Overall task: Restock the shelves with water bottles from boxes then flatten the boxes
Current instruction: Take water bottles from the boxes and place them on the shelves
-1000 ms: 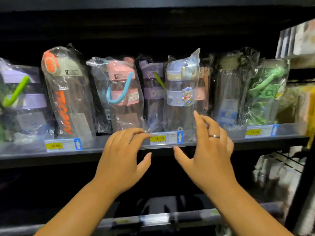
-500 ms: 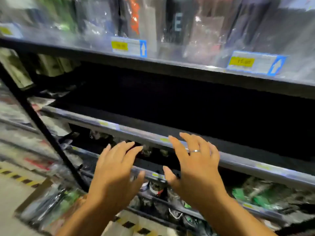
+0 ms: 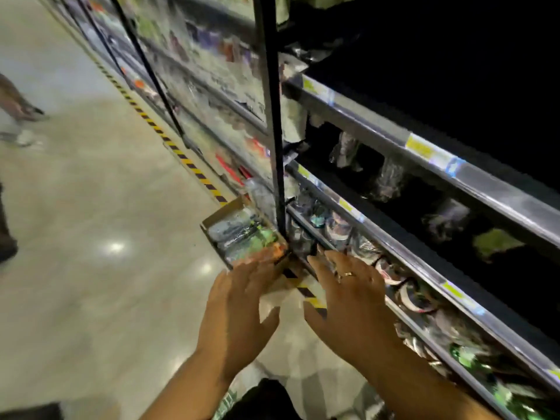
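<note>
Water bottles (image 3: pixel 244 234) fill a box (image 3: pixel 220 211) just ahead of left hand (image 3: pixel 239 310) and right hand (image 3: pixel 351 304), both empty, fingers spread; next, probably, a pickup.

The pale, glossy floor (image 3: pixel 106 207) carries a yellow-and-black striped tape (image 3: pixel 169 144) running along the foot of the shelves (image 3: pixel 500 204). 1 open cardboard box (image 3: pixel 212 221) sits on the floor, just beside a black upright post (image 3: pixel 274 131), with wrapped bottles (image 3: pixel 242 234) lying inside it. To the right, 3 grey front rails step downward, each bearing yellow price tags (image 3: pixel 419 148). Plastic-wrapped goods (image 3: pixel 391 180) stand on the shelves behind them, too blurred to tell apart.
</note>
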